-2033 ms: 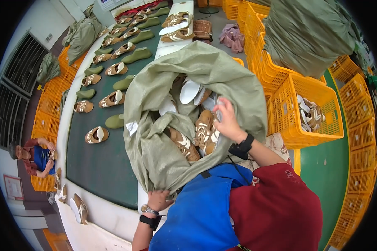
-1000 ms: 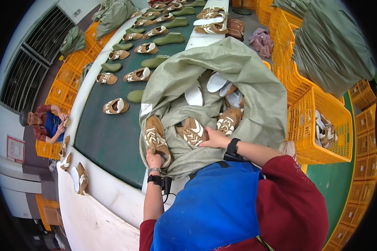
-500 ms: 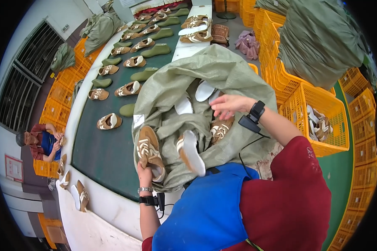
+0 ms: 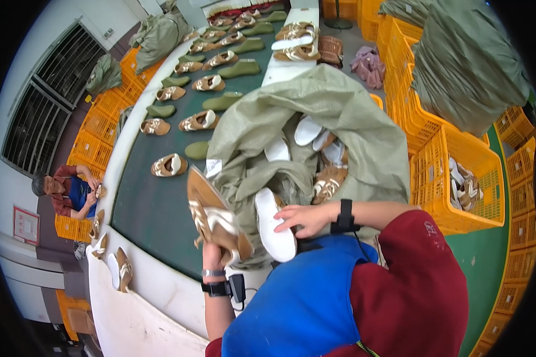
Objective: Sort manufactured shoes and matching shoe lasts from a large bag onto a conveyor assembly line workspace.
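My left hand grips a brown sneaker upper with cream laces and stripes, toe pointing up and slightly blurred. My right hand has its fingers over the edge of a white-bottomed shoe lying sole-side up against my blue apron. Its thumb side is partly hidden. Around both shoes opens a large grey-green woven sack. Inside it lie more brown shoes, some showing white undersides.
Beyond the sack, a dark green conveyor belt carries brown shoes and green shoe lasts. Several shoes stand on its white border. Yellow crates line the right, one holding shoes. A co-worker sits at far left.
My right hand has come down from the sack's opening onto the white-bottomed shoe, whose underside now faces up. The sneaker in my left hand has tipped and turned. The whole view has shifted slightly.
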A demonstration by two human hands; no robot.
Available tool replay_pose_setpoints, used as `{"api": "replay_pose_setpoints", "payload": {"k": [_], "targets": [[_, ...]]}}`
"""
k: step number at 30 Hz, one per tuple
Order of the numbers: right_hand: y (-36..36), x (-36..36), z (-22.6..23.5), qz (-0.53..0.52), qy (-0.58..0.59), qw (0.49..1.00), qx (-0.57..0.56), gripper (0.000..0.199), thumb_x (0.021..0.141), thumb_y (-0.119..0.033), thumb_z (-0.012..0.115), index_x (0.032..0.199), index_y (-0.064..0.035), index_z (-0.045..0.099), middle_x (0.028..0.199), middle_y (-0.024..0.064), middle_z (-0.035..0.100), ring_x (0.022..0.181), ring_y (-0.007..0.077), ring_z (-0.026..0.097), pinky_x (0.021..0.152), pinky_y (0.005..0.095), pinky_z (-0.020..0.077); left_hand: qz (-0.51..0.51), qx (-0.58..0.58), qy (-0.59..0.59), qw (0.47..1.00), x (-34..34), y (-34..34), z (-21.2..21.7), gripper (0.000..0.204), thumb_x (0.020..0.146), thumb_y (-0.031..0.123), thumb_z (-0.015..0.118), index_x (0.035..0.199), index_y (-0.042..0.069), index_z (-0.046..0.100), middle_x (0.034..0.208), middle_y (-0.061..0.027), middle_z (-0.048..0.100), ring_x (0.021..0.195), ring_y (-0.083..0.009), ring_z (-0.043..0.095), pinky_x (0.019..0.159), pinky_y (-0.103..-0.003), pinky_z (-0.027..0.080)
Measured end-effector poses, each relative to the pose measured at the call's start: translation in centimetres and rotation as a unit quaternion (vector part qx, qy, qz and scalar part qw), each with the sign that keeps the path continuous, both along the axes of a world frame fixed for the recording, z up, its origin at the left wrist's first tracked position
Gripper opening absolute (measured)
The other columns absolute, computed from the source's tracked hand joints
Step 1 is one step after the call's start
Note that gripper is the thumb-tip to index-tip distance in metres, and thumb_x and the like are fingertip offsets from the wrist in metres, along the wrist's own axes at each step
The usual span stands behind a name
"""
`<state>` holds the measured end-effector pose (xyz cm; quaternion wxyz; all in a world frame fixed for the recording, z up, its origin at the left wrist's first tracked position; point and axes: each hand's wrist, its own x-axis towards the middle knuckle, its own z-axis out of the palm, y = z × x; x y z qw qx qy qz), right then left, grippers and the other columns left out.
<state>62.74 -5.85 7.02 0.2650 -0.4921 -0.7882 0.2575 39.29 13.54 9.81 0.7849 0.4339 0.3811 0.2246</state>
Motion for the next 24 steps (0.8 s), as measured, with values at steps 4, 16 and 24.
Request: {"api": "replay_pose_setpoints", "payload": {"k": [4, 16, 24], "targets": [[0.5, -1.8, 2.0, -0.09, -0.158, 0.983, 0.006, 0.064, 0.062, -0.016, 0.068, 0.122, -0.0217, 0.045, 0.128, 0.0142, 0.038, 0.123, 0.0363, 0.029, 0.093, 0.049, 0.033, -0.12, 0.237, 0.159, 0.951, -1.7, 0.5, -0.7, 0.024, 0.087, 0.01, 0.043, 0.108, 0.001, 0.054, 0.098, -0.0076, 0.059, 0.089, -0.0178, 0.056, 0.077, -0.032, 0.048], [6.6, 4.2, 10.4, -0.304, 0.51, 0.784, -0.182, 0.043, 0.087, -0.041, 0.05, 0.1, -0.0005, 0.057, 0.081, 0.0022, 0.06, 0.067, 0.0091, 0.057, 0.059, 0.0246, 0.0489, -0.127, -0.061, -0.138, 0.98, 3.0, 1.7, 4.3, 0.048, 0.091, 0.024, 0.042, 0.132, 0.004, 0.029, 0.137, -0.0085, 0.033, 0.122, -0.0164, 0.036, 0.098, -0.031, 0.033], [8.6, 7.5, 7.4, -0.256, 0.462, 0.812, -0.249, 0.04, 0.088, -0.037, 0.048, 0.099, 0.0004, 0.058, 0.097, 0.0111, 0.062, 0.078, 0.0168, 0.061, 0.068, 0.0247, 0.048, -0.016, -0.176, -0.152, 0.972, 1.7, 0.6, 0.3, 0.036, 0.09, 0.021, 0.044, 0.122, 0.006, 0.04, 0.113, -0.0071, 0.052, 0.101, -0.0203, 0.052, 0.088, -0.034, 0.044]]}}
